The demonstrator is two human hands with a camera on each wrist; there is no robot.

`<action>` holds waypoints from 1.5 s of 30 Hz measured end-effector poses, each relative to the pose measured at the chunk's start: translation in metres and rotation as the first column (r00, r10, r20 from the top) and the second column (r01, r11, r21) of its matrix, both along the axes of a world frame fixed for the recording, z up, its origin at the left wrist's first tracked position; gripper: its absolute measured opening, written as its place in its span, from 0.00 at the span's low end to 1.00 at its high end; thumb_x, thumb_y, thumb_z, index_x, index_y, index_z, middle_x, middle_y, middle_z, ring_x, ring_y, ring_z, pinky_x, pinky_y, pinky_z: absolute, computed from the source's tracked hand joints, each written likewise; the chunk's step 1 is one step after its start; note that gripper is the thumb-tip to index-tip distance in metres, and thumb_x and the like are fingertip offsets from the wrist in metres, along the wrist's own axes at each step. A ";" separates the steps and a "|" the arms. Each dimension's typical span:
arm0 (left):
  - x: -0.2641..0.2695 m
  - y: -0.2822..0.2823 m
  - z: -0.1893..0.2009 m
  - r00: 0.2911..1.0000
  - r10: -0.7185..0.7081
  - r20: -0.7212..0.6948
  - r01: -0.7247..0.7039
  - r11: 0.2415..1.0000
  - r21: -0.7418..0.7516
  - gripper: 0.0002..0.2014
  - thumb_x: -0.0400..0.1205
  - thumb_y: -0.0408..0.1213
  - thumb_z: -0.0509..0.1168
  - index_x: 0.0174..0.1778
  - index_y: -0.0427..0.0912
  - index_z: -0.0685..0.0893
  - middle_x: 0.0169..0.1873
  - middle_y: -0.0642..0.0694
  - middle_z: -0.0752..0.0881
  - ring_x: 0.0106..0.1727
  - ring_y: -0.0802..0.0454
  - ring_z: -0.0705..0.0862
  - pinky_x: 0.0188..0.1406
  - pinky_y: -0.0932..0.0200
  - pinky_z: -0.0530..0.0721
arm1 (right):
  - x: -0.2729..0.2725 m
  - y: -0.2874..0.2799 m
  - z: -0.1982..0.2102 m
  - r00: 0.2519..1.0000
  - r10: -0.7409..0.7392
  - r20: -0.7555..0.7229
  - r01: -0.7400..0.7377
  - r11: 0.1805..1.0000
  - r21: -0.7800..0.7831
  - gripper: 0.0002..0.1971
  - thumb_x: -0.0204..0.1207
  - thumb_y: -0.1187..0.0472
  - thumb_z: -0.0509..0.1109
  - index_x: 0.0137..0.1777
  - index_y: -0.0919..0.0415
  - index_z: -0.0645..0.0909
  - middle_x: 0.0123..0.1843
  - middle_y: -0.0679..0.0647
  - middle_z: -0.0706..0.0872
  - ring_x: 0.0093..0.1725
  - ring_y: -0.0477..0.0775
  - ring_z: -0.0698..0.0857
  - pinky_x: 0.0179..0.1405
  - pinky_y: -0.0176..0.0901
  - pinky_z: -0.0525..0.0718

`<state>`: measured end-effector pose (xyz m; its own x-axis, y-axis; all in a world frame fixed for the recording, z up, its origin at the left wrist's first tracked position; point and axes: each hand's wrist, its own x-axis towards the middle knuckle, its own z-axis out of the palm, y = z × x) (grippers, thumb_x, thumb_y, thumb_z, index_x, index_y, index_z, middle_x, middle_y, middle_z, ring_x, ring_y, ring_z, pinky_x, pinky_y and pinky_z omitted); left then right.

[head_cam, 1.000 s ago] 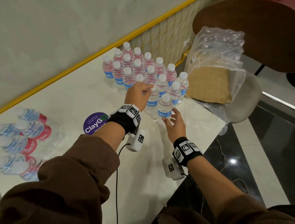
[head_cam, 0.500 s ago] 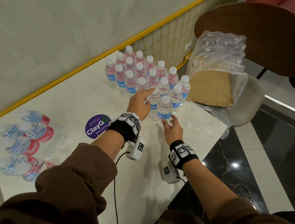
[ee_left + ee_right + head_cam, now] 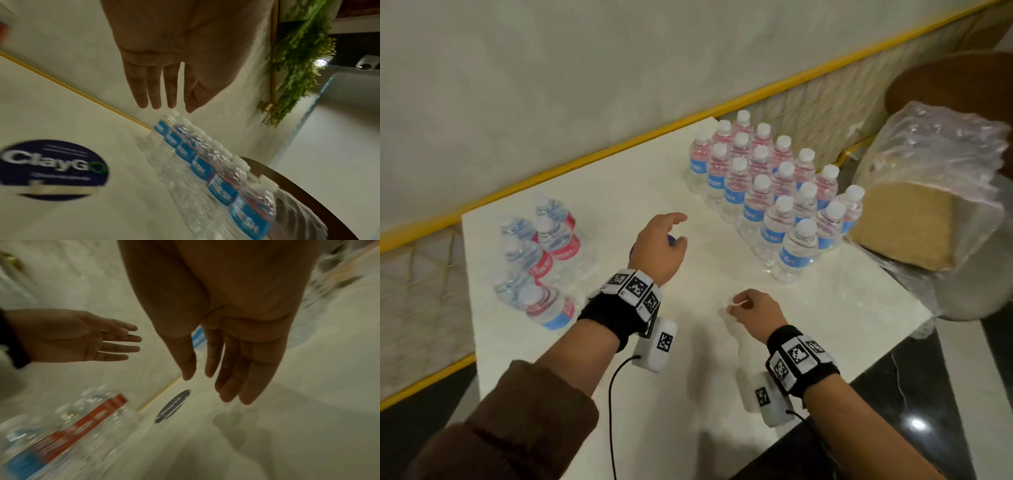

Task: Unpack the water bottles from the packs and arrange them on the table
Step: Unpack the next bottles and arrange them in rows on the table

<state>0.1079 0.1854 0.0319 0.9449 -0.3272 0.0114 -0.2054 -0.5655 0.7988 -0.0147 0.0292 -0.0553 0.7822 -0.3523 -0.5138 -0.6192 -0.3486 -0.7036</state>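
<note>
On the white table [image 3: 722, 359], my left hand [image 3: 659, 248] and right hand [image 3: 758, 313] hover mid-frame, fingers loose, holding nothing; bottles [image 3: 780, 192] stand upper right.

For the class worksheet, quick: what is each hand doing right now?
Left hand: open, fingers straight, holding nothing.
Right hand: open, fingers extended, holding nothing.

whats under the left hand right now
Below the left hand lies the dark round ClayGo sticker on the white table. The head view shows only slivers of it past the hand. The hand holds nothing.
</note>
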 end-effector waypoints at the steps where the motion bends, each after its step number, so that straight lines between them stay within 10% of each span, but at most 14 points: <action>1: 0.001 0.017 0.002 0.999 0.047 0.014 -0.047 0.999 0.012 0.18 0.81 0.30 0.62 0.66 0.46 0.79 0.66 0.47 0.79 0.66 0.50 0.78 0.63 0.61 0.75 | 0.003 0.017 0.006 0.997 0.070 0.027 -0.070 0.998 0.001 0.11 0.73 0.54 0.73 0.53 0.57 0.82 0.46 0.54 0.86 0.50 0.55 0.86 0.45 0.39 0.78; 5: 0.001 0.083 0.011 0.972 0.206 0.115 -0.209 0.978 0.015 0.16 0.81 0.30 0.63 0.65 0.44 0.80 0.65 0.45 0.80 0.67 0.50 0.77 0.60 0.66 0.71 | 0.017 0.090 0.029 0.960 0.260 0.101 -0.264 0.964 0.033 0.16 0.73 0.57 0.73 0.60 0.59 0.80 0.48 0.51 0.81 0.47 0.51 0.81 0.42 0.36 0.77; 10: -0.003 0.160 0.010 0.808 0.480 0.342 -0.504 0.863 -0.022 0.19 0.74 0.27 0.66 0.62 0.39 0.83 0.65 0.36 0.77 0.68 0.37 0.74 0.67 0.58 0.68 | 0.044 0.170 0.048 0.880 0.417 0.226 -0.421 0.907 -0.034 0.28 0.71 0.56 0.76 0.71 0.56 0.71 0.66 0.58 0.76 0.62 0.56 0.79 0.65 0.46 0.78; 15: 0.008 0.216 -0.006 0.729 0.683 0.045 -0.681 0.730 -0.060 0.27 0.76 0.35 0.68 0.73 0.43 0.72 0.73 0.36 0.69 0.73 0.37 0.70 0.72 0.49 0.70 | 0.076 0.235 0.059 0.795 0.537 0.283 -0.540 0.838 -0.076 0.43 0.67 0.55 0.78 0.80 0.52 0.60 0.78 0.59 0.65 0.76 0.60 0.68 0.76 0.52 0.69; 20: 0.015 0.232 -0.018 0.806 0.548 -0.225 -0.546 0.834 0.075 0.27 0.81 0.46 0.66 0.75 0.42 0.70 0.71 0.37 0.75 0.68 0.38 0.77 0.65 0.47 0.77 | 0.082 0.260 0.060 0.812 0.488 0.319 -0.497 0.866 -0.057 0.39 0.71 0.58 0.76 0.79 0.54 0.61 0.76 0.59 0.71 0.74 0.59 0.71 0.70 0.44 0.69; 25: 0.014 0.227 -0.025 0.870 0.455 -0.190 -0.461 0.887 0.012 0.23 0.79 0.49 0.68 0.67 0.43 0.78 0.62 0.38 0.83 0.62 0.39 0.82 0.64 0.45 0.80 | 0.078 0.247 0.063 0.822 0.448 0.350 -0.449 0.890 -0.085 0.30 0.74 0.62 0.73 0.74 0.58 0.66 0.66 0.62 0.80 0.64 0.63 0.79 0.56 0.42 0.74; 37: 0.023 0.114 -0.023 0.936 0.049 -0.349 -0.088 0.992 -0.096 0.26 0.65 0.61 0.67 0.59 0.60 0.78 0.57 0.46 0.85 0.60 0.44 0.83 0.61 0.39 0.83 | 0.081 0.084 0.091 0.949 0.216 0.229 -0.171 0.965 -0.200 0.25 0.74 0.61 0.73 0.69 0.55 0.68 0.62 0.62 0.81 0.58 0.62 0.81 0.50 0.43 0.74; 45: 0.061 0.027 -0.007 0.973 0.012 -0.231 -0.041 0.992 -0.120 0.18 0.81 0.45 0.66 0.66 0.48 0.76 0.62 0.43 0.83 0.62 0.43 0.81 0.62 0.52 0.80 | 0.097 0.013 0.091 0.963 0.231 0.137 -0.173 0.924 -0.340 0.28 0.74 0.62 0.73 0.71 0.57 0.67 0.65 0.60 0.80 0.63 0.62 0.79 0.51 0.42 0.72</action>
